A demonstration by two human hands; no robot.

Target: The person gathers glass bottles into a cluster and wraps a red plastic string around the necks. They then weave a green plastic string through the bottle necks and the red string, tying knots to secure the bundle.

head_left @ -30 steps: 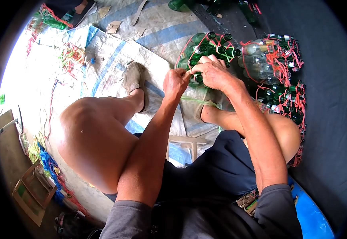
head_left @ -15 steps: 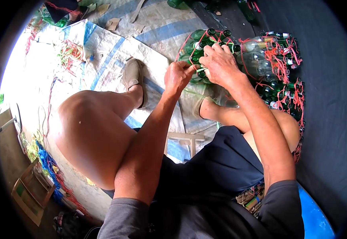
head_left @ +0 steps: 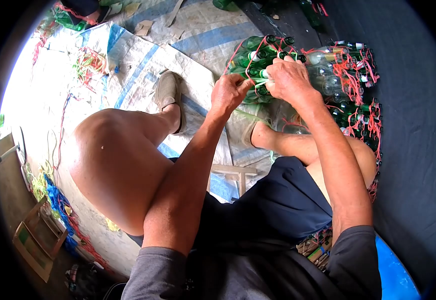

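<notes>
A bundle of green glass bottles (head_left: 247,59) lies in front of me, their necks pointing right and away. Pink string (head_left: 237,50) and pale green plastic string (head_left: 261,80) run around it. With thumb and fingers pinched, my left hand (head_left: 229,94) grips the pale green string at the near side of the bundle. My right hand (head_left: 289,80) is closed on the same string a little to the right, its fingers bent over the bottle necks. Between the two hands a short length of the string shows. The right fingertips are partly hidden behind the hand.
Several bundles of clear bottles (head_left: 323,75) and green bottles (head_left: 350,117), tied with pink string, stand along the dark cloth (head_left: 413,150) at right. A tangle of string (head_left: 89,65) lies on the striped sheet (head_left: 143,55). A small wooden stool (head_left: 235,171) is between my legs.
My right hand has moved slightly right and toward me, pulling the pale green string between the hands. My left hand has shifted a little to the right.
</notes>
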